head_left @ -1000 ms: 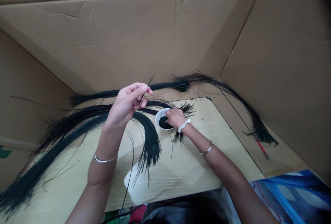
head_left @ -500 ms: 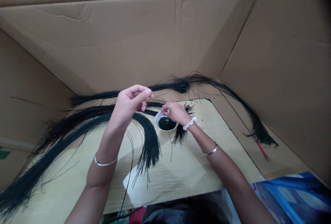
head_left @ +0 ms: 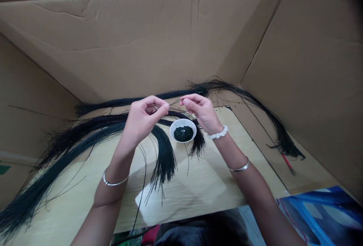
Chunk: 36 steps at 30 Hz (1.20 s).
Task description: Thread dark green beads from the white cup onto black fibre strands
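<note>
A white bowl [head_left: 171, 132] holding small dark green pieces stands on the pale board, just below the hands. My left hand [head_left: 146, 117], left of the bowl, pinches the end of a thin dark strand [head_left: 175, 102]. Right of it, my right hand [head_left: 200, 112] has thumb and index finger pressed together at the strand's other side; a tiny dark thing shows at the fingertips, too small to name. A dark green bundle of strands [head_left: 164, 147] curves under my left hand, and a black bundle [head_left: 93, 125] runs behind it.
Another black bundle [head_left: 255, 104] lies along the back and right, near a red-handled brush [head_left: 287, 163]. Cardboard walls [head_left: 136, 41] enclose the pale board [head_left: 235, 185] at the back and sides. Blue printed material [head_left: 320, 212] lies at the lower right.
My right hand has lifted out of the bowl and moved up beside my left hand, its fingertips now at the strand. My left hand has turned slightly, its fingers closer together.
</note>
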{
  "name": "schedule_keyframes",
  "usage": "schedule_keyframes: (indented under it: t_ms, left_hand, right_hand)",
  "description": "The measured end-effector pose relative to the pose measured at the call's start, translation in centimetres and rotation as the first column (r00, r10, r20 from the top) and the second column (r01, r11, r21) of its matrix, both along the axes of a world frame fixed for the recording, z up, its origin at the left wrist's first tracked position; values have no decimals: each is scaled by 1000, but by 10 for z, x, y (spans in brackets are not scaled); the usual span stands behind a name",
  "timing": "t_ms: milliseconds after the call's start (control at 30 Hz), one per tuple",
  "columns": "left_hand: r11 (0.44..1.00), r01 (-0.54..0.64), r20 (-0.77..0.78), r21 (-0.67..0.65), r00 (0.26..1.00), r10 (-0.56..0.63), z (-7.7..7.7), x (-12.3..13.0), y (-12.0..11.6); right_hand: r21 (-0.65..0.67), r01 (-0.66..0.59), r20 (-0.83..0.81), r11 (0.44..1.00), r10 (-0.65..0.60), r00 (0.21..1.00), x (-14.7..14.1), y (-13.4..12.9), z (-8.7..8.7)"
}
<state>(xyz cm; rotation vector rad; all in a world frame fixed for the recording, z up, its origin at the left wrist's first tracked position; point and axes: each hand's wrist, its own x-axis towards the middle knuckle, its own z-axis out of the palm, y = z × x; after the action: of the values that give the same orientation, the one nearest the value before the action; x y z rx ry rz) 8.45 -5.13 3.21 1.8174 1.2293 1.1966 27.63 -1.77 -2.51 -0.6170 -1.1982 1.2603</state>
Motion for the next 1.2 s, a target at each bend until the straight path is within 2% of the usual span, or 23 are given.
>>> schedule_keyframes:
  t_ms: [200,600,1200]
  left_hand:
    - [1000,13,-5,3,1000,-13,1,1,-3]
    - [1000,8,-22,13,1000,-8,1,1,-5]
    - [1000,2,5,3,1000,-2,2,3,-7]
  right_hand:
    - [22,1,-24,1000,0,1000,1,-1,1]
    - [82,51,35,995,-54,998,2,-3,2]
    - [67,54,27,996,-56,998,3,-2,3]
